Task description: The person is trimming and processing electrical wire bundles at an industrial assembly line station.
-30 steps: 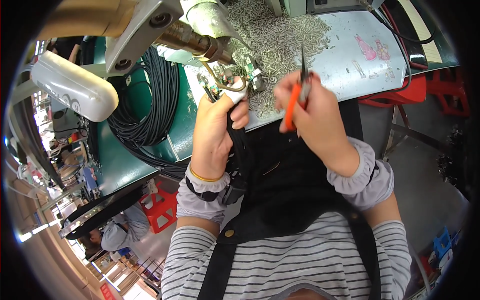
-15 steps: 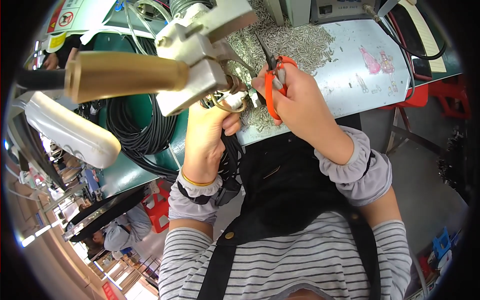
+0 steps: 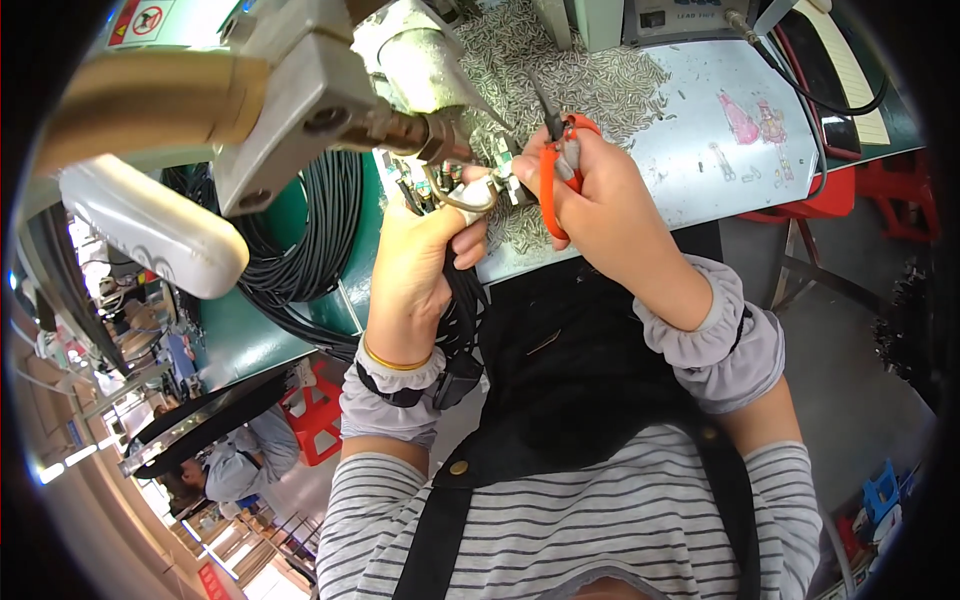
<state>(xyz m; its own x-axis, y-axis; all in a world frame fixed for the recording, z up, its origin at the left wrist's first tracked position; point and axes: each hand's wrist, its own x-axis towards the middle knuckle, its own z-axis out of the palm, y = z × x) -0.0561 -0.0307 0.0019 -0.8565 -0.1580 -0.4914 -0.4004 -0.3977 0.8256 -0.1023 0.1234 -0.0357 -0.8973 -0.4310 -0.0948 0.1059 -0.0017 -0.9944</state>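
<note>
My left hand [image 3: 415, 245] is closed around a bundle of black cables [image 3: 465, 300]. Above its thumb, small metal connector ends and a looped wire [image 3: 485, 200] stick out. My right hand [image 3: 610, 190] holds orange-handled scissors [image 3: 548, 190] in its palm, with their dark pointed end facing away from me. The right thumb and fingertips meet at a small metallic piece [image 3: 512, 185] beside the left hand; its exact kind is too small to tell. Just above both hands is a thin pointed metal tip [image 3: 490, 115].
A metal clamp bracket [image 3: 300, 110] with a gold-coloured cylinder [image 3: 150, 110] overhangs the left side. Many small metal pins [image 3: 600, 90] cover the white board [image 3: 690, 180]. Coiled black cable [image 3: 300, 240] lies on the green table. A white lamp head [image 3: 150, 225] hangs at left. A grey box [image 3: 685, 20] stands behind.
The clamp bracket and gold-coloured cylinder have shifted left, uncovering more of the connector ends and the coil. Both hands stay almost in place; the scissors' tip has turned slightly.
</note>
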